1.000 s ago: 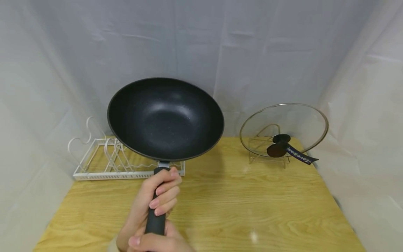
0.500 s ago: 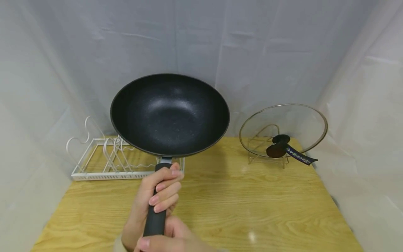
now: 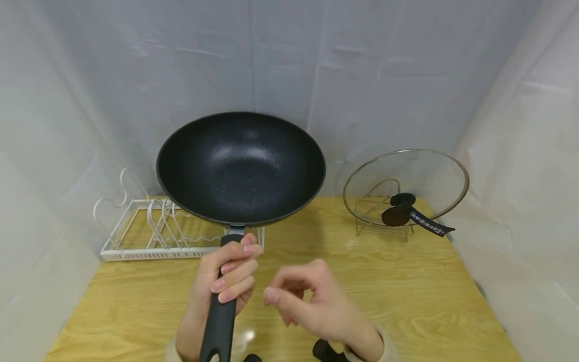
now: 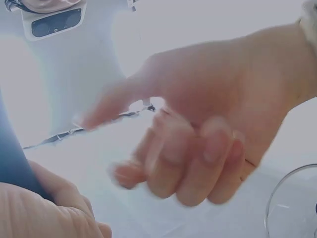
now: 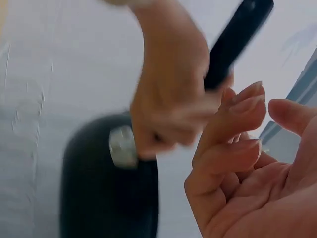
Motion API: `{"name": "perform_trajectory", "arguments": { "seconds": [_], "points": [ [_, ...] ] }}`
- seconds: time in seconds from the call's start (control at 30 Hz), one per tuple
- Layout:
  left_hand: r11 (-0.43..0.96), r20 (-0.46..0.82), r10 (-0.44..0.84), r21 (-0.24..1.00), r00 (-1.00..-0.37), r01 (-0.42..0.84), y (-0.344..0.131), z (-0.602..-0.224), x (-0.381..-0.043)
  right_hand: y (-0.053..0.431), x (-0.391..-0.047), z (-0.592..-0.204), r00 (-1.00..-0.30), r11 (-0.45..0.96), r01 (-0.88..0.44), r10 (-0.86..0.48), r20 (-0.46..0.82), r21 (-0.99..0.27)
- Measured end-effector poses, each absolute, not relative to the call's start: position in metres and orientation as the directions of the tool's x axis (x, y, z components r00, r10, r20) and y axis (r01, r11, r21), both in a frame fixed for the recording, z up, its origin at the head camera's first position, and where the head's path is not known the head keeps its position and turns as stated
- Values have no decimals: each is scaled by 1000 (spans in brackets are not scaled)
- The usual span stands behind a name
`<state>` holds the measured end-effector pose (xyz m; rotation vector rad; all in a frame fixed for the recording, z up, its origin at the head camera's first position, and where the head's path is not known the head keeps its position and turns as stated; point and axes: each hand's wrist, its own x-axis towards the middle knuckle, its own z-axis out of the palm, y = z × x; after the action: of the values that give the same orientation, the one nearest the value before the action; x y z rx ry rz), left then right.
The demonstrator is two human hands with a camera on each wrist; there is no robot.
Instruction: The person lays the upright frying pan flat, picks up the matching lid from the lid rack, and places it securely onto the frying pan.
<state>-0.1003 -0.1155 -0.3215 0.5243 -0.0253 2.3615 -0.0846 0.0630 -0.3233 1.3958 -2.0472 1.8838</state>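
In the head view a black wok (image 3: pixel 242 171) is held up above the table, its inside facing me. My left hand (image 3: pixel 226 281) wraps its fingers around the upper part of the black handle (image 3: pixel 218 327). To the right of the handle, my right hand (image 3: pixel 316 299) hovers with loosely bent fingers and holds nothing. The left wrist view has part of the left hand (image 4: pixel 44 213) by the handle, and the blurred right hand (image 4: pixel 198 114) apart from it. In the right wrist view the wok (image 5: pixel 99 183) hangs beyond the gripping left hand (image 5: pixel 171 74).
A white wire dish rack (image 3: pixel 158 253) stands at the back left, partly behind the wok. At the back right, a glass lid (image 3: pixel 434 176) with a black knob leans in a small gold wire stand (image 3: pixel 362 226). Pale sheets (image 3: pixel 407 75) enclose the wooden table (image 3: pixel 384 291) behind and at the sides.
My right hand has let go of the handle's lower end and moved up and right, uncovering the handle's end. The wok rose slightly, then came down a little; the left hand keeps its grip.
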Motion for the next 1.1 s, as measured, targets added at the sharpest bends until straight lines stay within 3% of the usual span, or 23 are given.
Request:
{"name": "perform_trajectory", "arguments": {
  "seconds": [0.17, 0.33, 0.43, 0.53, 0.7, 0.9, 1.1],
  "points": [
    [-744, 403, 643, 131, -651, -655, -114, -322, -101, 90, -110, -303, -628, 131, -762, -385, 676, -634],
    [-737, 407, 650, 133, -642, -662, -114, -322, -101, 113, -151, -291, -540, 392, -811, -216, 814, -434],
    [-738, 412, 649, 137, -639, -661, -114, -322, -100, 125, -179, -287, -491, 505, -791, -185, 851, -346],
    [-738, 424, 646, 133, -636, -661, -113, -322, -100, 136, -207, -283, -485, 582, -757, -193, 853, -298],
    [-740, 421, 641, 117, -642, -662, -112, -320, -99, 149, -244, -275, -618, 664, -671, -256, 743, -330],
    [-745, 382, 645, 120, -662, -656, -110, -319, -98, 154, -273, -268, -839, 736, -512, -318, 441, -443],
    [-735, 369, 658, 124, -657, -667, -109, -319, -99, 154, -293, -269, -919, 792, -392, -317, 235, -468]
  ]
}}
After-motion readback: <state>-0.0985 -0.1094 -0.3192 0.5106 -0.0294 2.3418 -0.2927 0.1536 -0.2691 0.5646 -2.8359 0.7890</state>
